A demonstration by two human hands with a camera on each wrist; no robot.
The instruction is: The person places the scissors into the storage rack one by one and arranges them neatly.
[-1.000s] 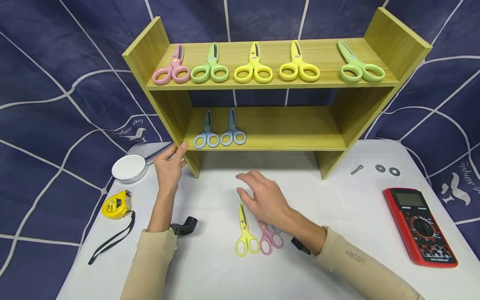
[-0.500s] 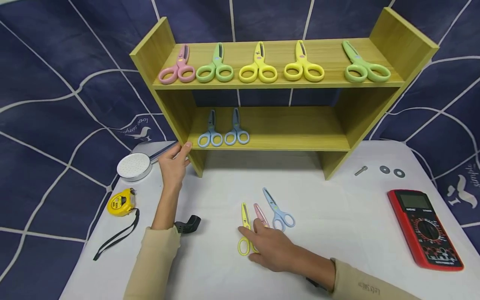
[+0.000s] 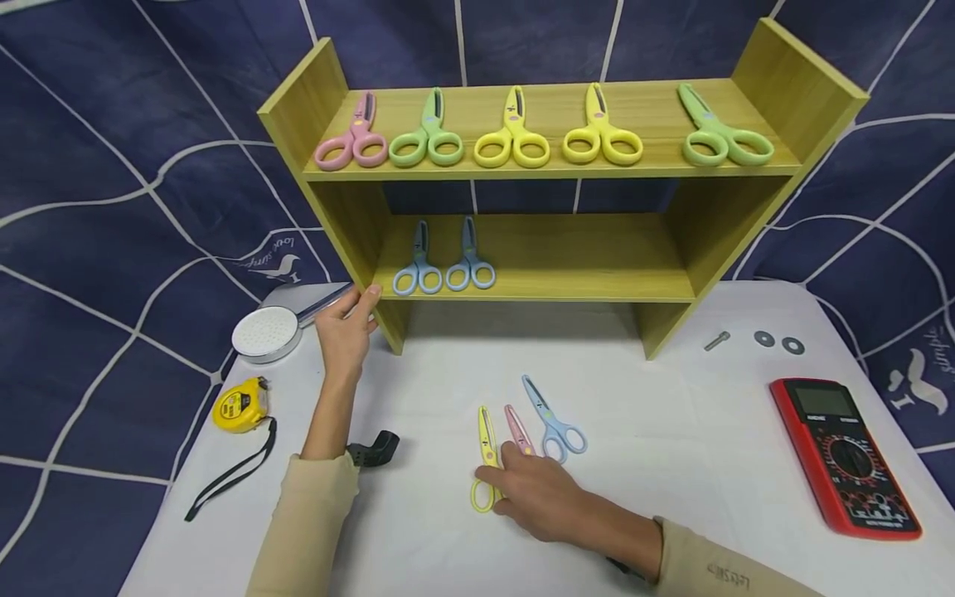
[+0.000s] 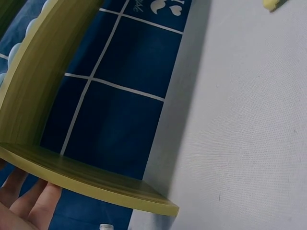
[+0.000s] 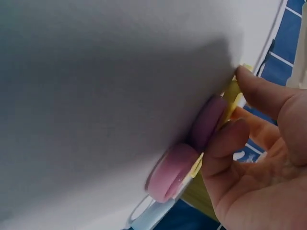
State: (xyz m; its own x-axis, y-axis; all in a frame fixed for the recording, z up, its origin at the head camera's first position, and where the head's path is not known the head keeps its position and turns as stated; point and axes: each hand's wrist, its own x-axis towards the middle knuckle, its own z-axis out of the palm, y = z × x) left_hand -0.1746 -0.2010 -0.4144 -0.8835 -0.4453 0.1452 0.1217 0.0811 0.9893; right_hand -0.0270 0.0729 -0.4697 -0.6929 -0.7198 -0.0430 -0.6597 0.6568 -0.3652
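In the head view my left hand [image 3: 345, 336] grips the left side panel of the wooden shelf [image 3: 582, 282], thumb on its front edge; the left wrist view shows fingers [image 4: 45, 203] against the panel's outer face. My right hand [image 3: 539, 496] is low over the table, pinching the handle of the yellow scissors [image 3: 487, 435] between thumb and fingers. Partly under this hand lie pink scissors [image 3: 518, 427]; their loops [image 5: 172, 172] show in the right wrist view. Light blue scissors [image 3: 552, 419] lie just right of them.
Several scissors, pink, green and yellow [image 3: 513, 133], lie along the top shelf. Two blue scissors [image 3: 470, 257] lie on the middle shelf's left. A shower head [image 3: 266, 332] and tape measure [image 3: 240, 405] stand left; a bolt [image 3: 717, 341], washers [image 3: 764, 338] and red multimeter [image 3: 846, 460] right.
My right hand has come down and back from above the table onto the yellow scissors, uncovering the light blue pair. The left hand stays at the shelf.
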